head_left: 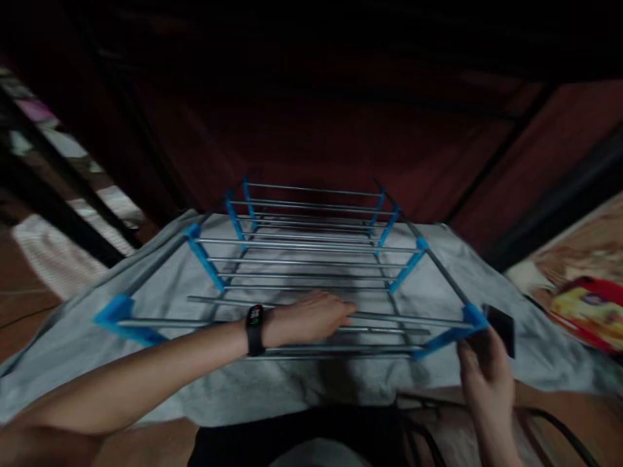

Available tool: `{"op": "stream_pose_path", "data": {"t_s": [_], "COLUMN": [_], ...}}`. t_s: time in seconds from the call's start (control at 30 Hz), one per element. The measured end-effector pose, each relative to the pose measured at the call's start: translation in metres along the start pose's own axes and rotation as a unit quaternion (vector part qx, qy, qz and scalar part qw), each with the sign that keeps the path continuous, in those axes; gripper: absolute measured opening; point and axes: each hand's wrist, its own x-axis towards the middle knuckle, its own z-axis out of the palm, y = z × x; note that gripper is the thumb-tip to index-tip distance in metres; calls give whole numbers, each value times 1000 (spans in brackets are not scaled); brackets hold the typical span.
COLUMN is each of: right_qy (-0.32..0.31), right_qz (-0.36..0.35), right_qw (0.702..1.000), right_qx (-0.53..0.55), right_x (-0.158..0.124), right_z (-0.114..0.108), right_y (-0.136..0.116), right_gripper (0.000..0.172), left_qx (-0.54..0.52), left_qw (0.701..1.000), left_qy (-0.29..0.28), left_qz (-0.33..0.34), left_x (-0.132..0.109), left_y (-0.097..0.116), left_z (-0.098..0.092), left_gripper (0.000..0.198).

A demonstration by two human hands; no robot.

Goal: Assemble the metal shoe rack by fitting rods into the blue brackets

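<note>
A rack frame of grey metal tubes (311, 245) and blue plastic connectors (410, 269) lies in front of me. My left hand (311, 318), with a black smart band (254, 329) on its wrist, reaches across the near end. Its fingers are curled round a metal tube (409, 318) that runs to the near right corner. The palm side is hidden. At that corner my right hand (489, 376) grips a blue connector (474, 319), thumb and fingers closed about its lower edge. Another blue connector (119, 314) marks the near left corner.
Under the rack spreads a grey-white cloth (160, 376). A dark flat object (501, 329) lies beside the right corner. Farther right is a red and yellow packet (591, 311). Dark red panels (302, 136) rise behind, and dark metal bars (423, 428) stand near my legs.
</note>
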Motion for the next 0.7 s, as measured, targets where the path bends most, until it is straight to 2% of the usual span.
{"op": "stream_pose_path", "data": {"t_s": [0.13,0.27,0.47,0.7], "right_qy": [2,6,-1,-2], "right_qz": [15,6,9,8], "right_qw": [1000,1000,1000,1000], "right_qx": [-1,-1,1,15], "right_x": [7,6,5,5], "right_z": [8,7,9,10], "right_y": [-14,-15,-9,-8], "right_gripper": [53,54,50,48], "left_qx": [-106,-159,-151,-100], "left_qw": [994,984,981,982], "left_qy": [-42,-74,-117,-134], "left_qz": [-5,-18,-44,-91], "left_x": [9,14,11,9], "left_y": [-25,-43,-57,-101], "left_z": [8,15,10,9], "left_gripper": [29,34,36,42]}}
